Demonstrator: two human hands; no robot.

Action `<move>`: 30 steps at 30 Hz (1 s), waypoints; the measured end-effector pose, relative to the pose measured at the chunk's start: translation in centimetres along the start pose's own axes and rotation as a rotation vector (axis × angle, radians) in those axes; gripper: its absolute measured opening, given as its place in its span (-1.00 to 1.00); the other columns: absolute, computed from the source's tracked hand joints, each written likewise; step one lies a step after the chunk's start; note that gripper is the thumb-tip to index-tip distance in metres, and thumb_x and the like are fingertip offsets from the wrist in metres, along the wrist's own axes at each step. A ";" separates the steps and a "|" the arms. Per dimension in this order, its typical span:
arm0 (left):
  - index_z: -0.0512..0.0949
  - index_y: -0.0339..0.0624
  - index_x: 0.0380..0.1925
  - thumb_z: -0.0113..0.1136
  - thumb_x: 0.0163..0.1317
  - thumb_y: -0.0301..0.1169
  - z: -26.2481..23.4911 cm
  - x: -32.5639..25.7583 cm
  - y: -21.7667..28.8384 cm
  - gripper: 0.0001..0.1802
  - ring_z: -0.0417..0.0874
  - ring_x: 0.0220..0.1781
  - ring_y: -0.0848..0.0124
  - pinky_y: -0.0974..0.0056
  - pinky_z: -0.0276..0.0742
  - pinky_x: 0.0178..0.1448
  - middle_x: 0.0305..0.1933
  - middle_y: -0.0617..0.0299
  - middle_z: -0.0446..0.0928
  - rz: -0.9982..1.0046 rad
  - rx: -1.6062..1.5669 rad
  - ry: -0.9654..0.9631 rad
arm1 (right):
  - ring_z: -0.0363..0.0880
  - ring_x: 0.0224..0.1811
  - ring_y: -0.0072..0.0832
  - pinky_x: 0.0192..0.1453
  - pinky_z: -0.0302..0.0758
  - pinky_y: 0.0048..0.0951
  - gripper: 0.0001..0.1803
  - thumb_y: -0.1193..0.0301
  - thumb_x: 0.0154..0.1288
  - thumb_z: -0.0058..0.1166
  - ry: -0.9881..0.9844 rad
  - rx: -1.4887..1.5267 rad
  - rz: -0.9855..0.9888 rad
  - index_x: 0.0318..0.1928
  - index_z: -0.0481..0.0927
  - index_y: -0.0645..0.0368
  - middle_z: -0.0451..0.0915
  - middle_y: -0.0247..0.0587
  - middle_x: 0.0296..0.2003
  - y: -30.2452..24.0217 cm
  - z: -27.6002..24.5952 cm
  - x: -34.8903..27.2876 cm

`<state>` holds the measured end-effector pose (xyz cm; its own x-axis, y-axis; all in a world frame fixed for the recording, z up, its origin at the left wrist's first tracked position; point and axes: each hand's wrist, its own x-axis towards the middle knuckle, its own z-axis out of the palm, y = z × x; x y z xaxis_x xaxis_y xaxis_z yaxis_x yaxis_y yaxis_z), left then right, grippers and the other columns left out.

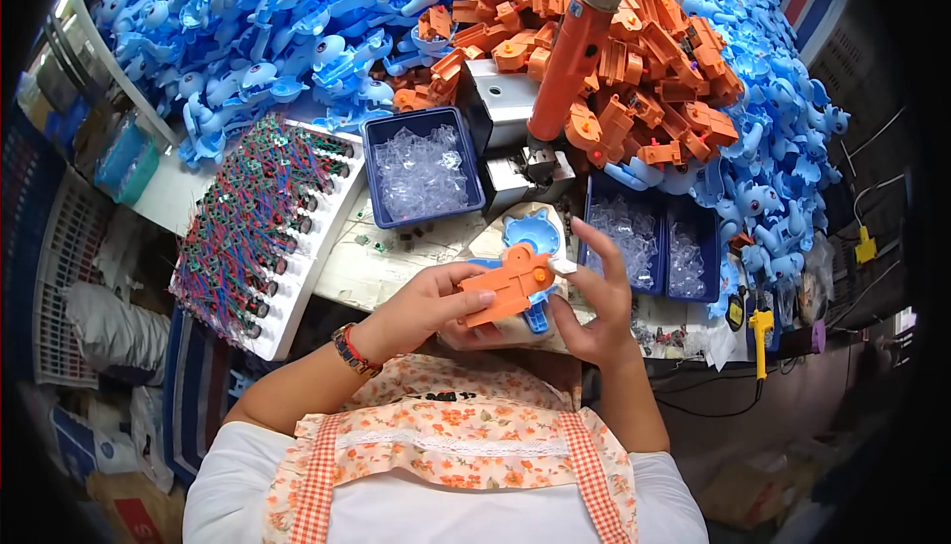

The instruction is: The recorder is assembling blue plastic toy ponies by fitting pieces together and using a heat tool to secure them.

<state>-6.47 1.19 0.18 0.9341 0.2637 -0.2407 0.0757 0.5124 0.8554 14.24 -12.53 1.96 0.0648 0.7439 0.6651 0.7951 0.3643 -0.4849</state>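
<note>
My left hand grips an orange plastic housing, thumb on top, in front of my chest. Just right of the housing is my right hand, thumb and fingers apart; something small and white, perhaps a wrap on a finger, shows at a fingertip. Under the housing a blue plastic animal shell half lies hollow side up on a pale block; the housing hides its middle. Directly beyond stands a press-like device with an orange tube slanting upward.
Blue animal shells and orange housings are heaped at the back. Dark blue bins hold clear plastic parts. A white foam tray of wired circuit boards lies left. A yellow-handled tool hangs at the right edge.
</note>
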 end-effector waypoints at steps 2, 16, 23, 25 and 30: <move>0.39 -0.35 0.23 0.13 0.42 -0.34 0.4 0.1 0.0 -0.54 0.75 -0.11 0.35 0.35 0.75 -0.18 0.04 0.05 0.63 0.030 0.052 0.041 | 0.43 0.27 0.04 0.32 0.34 -0.04 -0.64 0.53 -0.01 0.37 0.025 -0.025 0.004 -0.12 0.65 0.17 0.47 0.09 0.21 0.3 0.1 -0.3; 0.49 -0.35 0.12 0.31 0.31 -0.33 0.3 -0.3 1.0 -0.55 0.66 -0.20 0.57 0.43 0.67 -0.21 -0.11 0.19 0.64 0.028 0.218 0.009 | 0.54 0.15 -0.23 0.42 0.21 0.06 -0.84 0.34 0.09 0.36 -0.055 -0.340 -0.330 -0.29 0.72 0.01 0.70 -0.40 -0.12 0.5 -1.3 -0.7; 0.46 -0.36 0.17 0.29 0.32 -0.42 1.3 0.9 -0.9 -0.54 0.64 -0.10 0.57 0.43 0.65 -0.07 -0.03 0.19 0.62 0.219 0.249 0.080 | 0.57 0.09 -0.20 0.38 0.24 0.06 -0.81 0.38 0.07 0.37 0.263 -0.288 -0.110 -0.29 0.65 0.08 0.65 -0.39 -0.17 0.6 1.9 -2.0; 0.46 -0.35 0.17 0.29 0.30 -0.43 1.5 0.9 -0.6 -0.54 0.64 -0.08 0.56 0.43 0.64 -0.05 -0.02 0.17 0.62 0.228 0.320 0.118 | 0.56 0.10 -0.17 0.33 0.30 0.06 -0.74 0.33 0.11 0.38 0.243 -0.305 -0.107 -0.23 0.64 0.11 0.60 -0.28 -0.12 0.9 1.7 -1.9; 0.50 -0.30 0.15 0.27 0.25 -0.49 1.2 0.8 -0.3 -0.56 0.65 -0.06 0.52 0.42 0.62 -0.04 0.03 0.12 0.62 0.356 0.708 0.186 | 0.40 0.28 -0.18 0.37 0.27 -0.18 -0.58 0.21 0.28 0.26 0.195 0.240 0.225 0.02 0.56 0.23 0.49 0.02 0.13 2.1 0.4 -1.6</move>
<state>-5.31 0.29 0.28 0.8753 0.4768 0.0810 0.0465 -0.2496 0.9672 15.56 -12.72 -0.38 0.3535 0.7085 0.6108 0.5851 0.3421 -0.7353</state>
